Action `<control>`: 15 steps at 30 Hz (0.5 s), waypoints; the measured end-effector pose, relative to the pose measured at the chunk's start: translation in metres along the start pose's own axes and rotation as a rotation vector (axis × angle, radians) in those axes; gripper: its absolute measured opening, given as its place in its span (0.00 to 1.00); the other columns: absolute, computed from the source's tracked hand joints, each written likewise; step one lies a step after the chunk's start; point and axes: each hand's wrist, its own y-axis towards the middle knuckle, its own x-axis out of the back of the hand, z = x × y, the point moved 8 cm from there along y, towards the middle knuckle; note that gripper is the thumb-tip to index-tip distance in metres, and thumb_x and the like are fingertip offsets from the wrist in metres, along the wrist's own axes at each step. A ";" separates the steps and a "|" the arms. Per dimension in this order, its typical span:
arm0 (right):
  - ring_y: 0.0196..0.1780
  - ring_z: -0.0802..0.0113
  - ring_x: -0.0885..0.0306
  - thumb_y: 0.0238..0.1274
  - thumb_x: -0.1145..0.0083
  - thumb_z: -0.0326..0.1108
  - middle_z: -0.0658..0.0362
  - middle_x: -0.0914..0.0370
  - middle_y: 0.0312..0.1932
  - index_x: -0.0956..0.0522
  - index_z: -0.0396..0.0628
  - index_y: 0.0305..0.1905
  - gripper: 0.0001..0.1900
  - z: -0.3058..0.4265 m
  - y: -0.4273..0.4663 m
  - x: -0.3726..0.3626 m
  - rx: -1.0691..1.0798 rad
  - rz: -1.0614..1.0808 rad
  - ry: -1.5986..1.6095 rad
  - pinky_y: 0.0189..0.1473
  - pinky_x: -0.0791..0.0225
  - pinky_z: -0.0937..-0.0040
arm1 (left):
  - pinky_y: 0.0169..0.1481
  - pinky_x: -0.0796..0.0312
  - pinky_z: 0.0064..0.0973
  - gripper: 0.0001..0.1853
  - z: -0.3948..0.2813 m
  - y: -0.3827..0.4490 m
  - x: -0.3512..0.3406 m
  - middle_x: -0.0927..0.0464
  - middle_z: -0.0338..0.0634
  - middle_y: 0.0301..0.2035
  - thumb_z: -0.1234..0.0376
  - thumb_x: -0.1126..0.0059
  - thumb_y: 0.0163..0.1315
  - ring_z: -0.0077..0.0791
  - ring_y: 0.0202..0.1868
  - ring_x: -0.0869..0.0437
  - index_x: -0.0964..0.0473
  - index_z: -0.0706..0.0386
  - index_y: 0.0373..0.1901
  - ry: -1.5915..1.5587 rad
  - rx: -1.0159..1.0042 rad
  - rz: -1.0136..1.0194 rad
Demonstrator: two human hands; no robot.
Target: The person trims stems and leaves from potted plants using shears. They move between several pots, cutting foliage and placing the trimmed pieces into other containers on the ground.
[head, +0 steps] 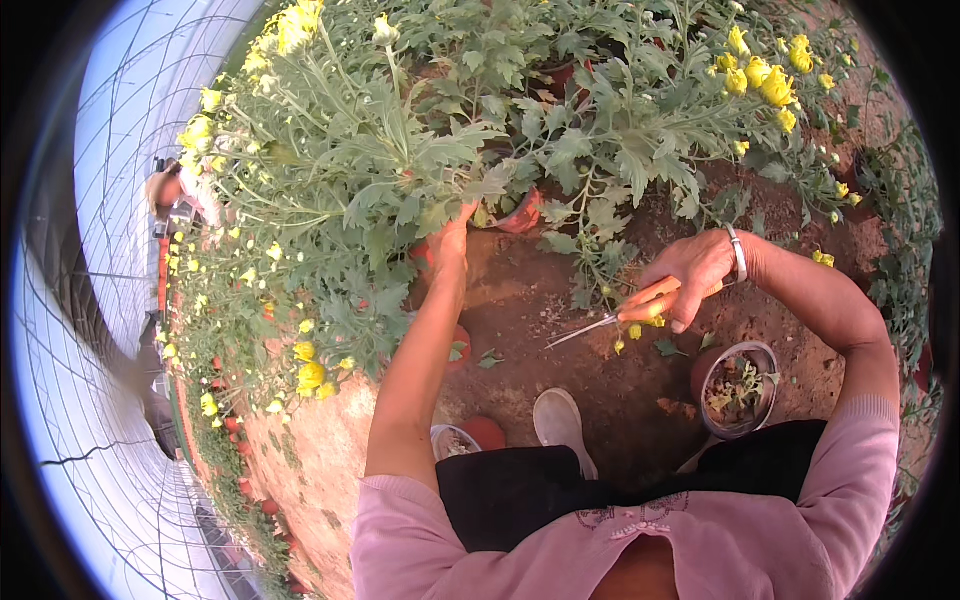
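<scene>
My left hand [452,234] reaches in under the leaves of a yellow-flowered chrysanthemum plant [390,161], beside a red pot [519,212]. Leaves cover its fingertips, so whether it grips a stem cannot be told. On the right, my right hand [690,270] is closed around the orange handles of a pair of pruning snips [652,298]. Their narrow metal blades point down-left over the soil and look nearly closed. Small yellow blooms [635,330] lie just below the handles. Leafy stems of another chrysanthemum [600,217] hang between my hands.
A pot with wilted leaves [739,390] stands on the soil near my right knee. Another pot [454,442] is by my left leg, near my shoe [559,420]. More potted chrysanthemums stretch along the left, where a person [184,191] is among them. Greenhouse framing [127,97] curves behind.
</scene>
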 end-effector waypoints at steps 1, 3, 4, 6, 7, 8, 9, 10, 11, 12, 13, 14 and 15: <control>0.42 0.67 0.25 0.35 0.30 0.49 0.56 0.21 0.35 0.21 0.37 0.43 0.30 -0.013 0.011 0.012 -0.059 -0.129 0.063 0.42 0.34 0.72 | 0.68 0.45 0.36 0.52 -0.002 0.001 0.001 0.33 0.47 0.60 0.50 0.22 0.39 0.35 0.63 0.36 0.37 0.65 0.64 0.035 -0.002 -0.015; 0.23 0.72 0.27 0.38 0.31 0.48 0.56 0.22 0.27 0.20 0.40 0.35 0.23 -0.053 0.035 0.029 -0.316 -0.371 0.394 0.23 0.37 0.73 | 0.67 0.44 0.32 0.46 -0.017 0.001 -0.003 0.32 0.46 0.60 0.59 0.23 0.43 0.34 0.62 0.34 0.37 0.65 0.64 -0.026 -0.106 0.006; 0.18 0.74 0.32 0.40 0.32 0.48 0.57 0.25 0.24 0.22 0.42 0.33 0.21 -0.071 0.042 0.033 -0.411 -0.568 0.666 0.19 0.41 0.75 | 0.67 0.44 0.31 0.46 -0.029 -0.001 -0.007 0.33 0.46 0.60 0.60 0.22 0.43 0.35 0.62 0.34 0.38 0.64 0.64 -0.071 -0.193 0.031; 0.24 0.71 0.30 0.43 0.34 0.47 0.60 0.32 0.25 0.23 0.45 0.35 0.18 -0.079 0.061 0.044 -0.305 -0.727 0.970 0.22 0.38 0.70 | 0.67 0.43 0.29 0.51 -0.049 -0.006 -0.013 0.33 0.47 0.60 0.67 0.23 0.43 0.35 0.61 0.33 0.46 0.64 0.67 -0.110 -0.286 0.049; 0.27 0.70 0.30 0.44 0.35 0.47 0.60 0.34 0.25 0.24 0.47 0.36 0.18 -0.085 0.065 0.051 -0.353 -0.836 0.988 0.24 0.37 0.68 | 0.67 0.43 0.30 0.52 -0.060 -0.010 -0.017 0.33 0.48 0.60 0.68 0.23 0.43 0.35 0.61 0.33 0.49 0.64 0.68 -0.165 -0.340 0.073; 0.28 0.70 0.29 0.44 0.35 0.47 0.59 0.32 0.27 0.23 0.47 0.35 0.17 -0.083 0.075 0.059 -0.339 -0.865 1.009 0.24 0.37 0.67 | 0.67 0.43 0.30 0.53 -0.071 -0.014 -0.021 0.33 0.48 0.60 0.68 0.24 0.44 0.35 0.61 0.32 0.51 0.64 0.69 -0.220 -0.395 0.097; 0.29 0.69 0.29 0.44 0.35 0.47 0.58 0.31 0.29 0.23 0.48 0.34 0.17 -0.081 0.087 0.068 -0.342 -0.900 1.026 0.25 0.37 0.66 | 0.67 0.43 0.30 0.54 -0.082 -0.017 -0.024 0.33 0.49 0.60 0.69 0.24 0.44 0.35 0.60 0.32 0.54 0.64 0.69 -0.273 -0.450 0.121; 0.31 0.69 0.29 0.44 0.35 0.47 0.57 0.30 0.31 0.23 0.48 0.34 0.16 -0.077 0.097 0.076 -0.331 -0.936 1.041 0.25 0.37 0.65 | 0.67 0.42 0.31 0.56 -0.091 -0.019 -0.027 0.33 0.50 0.59 0.72 0.25 0.43 0.36 0.60 0.31 0.57 0.64 0.69 -0.152 -0.501 0.109; 0.31 0.69 0.29 0.44 0.35 0.48 0.57 0.29 0.32 0.23 0.48 0.33 0.16 -0.072 0.108 0.084 -0.317 -0.937 1.039 0.25 0.37 0.66 | 0.67 0.41 0.31 0.56 -0.091 -0.019 -0.030 0.33 0.51 0.59 0.72 0.25 0.42 0.36 0.59 0.31 0.56 0.64 0.69 -0.093 -0.460 0.091; 0.31 0.70 0.29 0.44 0.35 0.48 0.56 0.28 0.32 0.23 0.47 0.32 0.16 -0.067 0.119 0.093 -0.286 -0.941 1.031 0.25 0.37 0.67 | 0.66 0.41 0.31 0.55 -0.094 -0.018 -0.032 0.33 0.51 0.59 0.72 0.25 0.41 0.37 0.59 0.31 0.55 0.64 0.69 -0.054 -0.463 0.071; 0.31 0.70 0.29 0.44 0.36 0.48 0.56 0.27 0.33 0.23 0.47 0.30 0.16 -0.060 0.128 0.105 -0.233 -0.947 1.011 0.25 0.37 0.67 | 0.66 0.41 0.32 0.55 -0.095 -0.017 -0.034 0.33 0.51 0.59 0.72 0.25 0.41 0.37 0.59 0.31 0.55 0.64 0.68 -0.013 -0.460 0.066; 0.28 0.69 0.29 0.44 0.35 0.48 0.56 0.26 0.30 0.23 0.47 0.29 0.16 -0.058 0.137 0.114 -0.271 -0.978 0.966 0.24 0.37 0.69 | 0.66 0.40 0.32 0.56 -0.097 -0.018 -0.039 0.32 0.53 0.58 0.70 0.24 0.39 0.38 0.60 0.31 0.54 0.65 0.68 -0.020 -0.490 0.099; 0.26 0.69 0.29 0.44 0.35 0.48 0.56 0.25 0.27 0.23 0.46 0.27 0.16 -0.057 0.143 0.123 -0.327 -1.024 0.899 0.23 0.37 0.70 | 0.66 0.40 0.32 0.56 -0.100 -0.018 -0.042 0.33 0.54 0.58 0.68 0.23 0.39 0.40 0.60 0.31 0.53 0.67 0.67 0.069 -0.548 0.103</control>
